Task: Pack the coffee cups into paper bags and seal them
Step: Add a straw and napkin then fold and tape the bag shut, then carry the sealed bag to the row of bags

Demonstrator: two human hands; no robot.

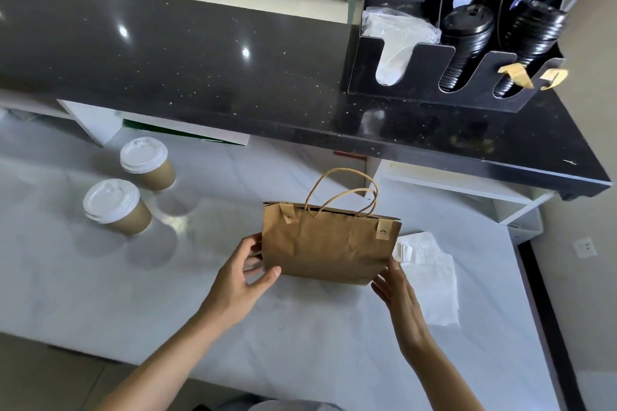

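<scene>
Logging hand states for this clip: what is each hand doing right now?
Left hand: open, fingers and thumb touching the paper bag's left lower edge.
Right hand: open, fingertips at the bag's right lower corner.

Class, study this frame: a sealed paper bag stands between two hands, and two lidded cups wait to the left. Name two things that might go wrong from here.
1. The bag stands upright with only the left hand and right hand at its lower corners; a nudge might tip it.
2. Two cups stand close together on the counter; reaching for one may knock the other.
</scene>
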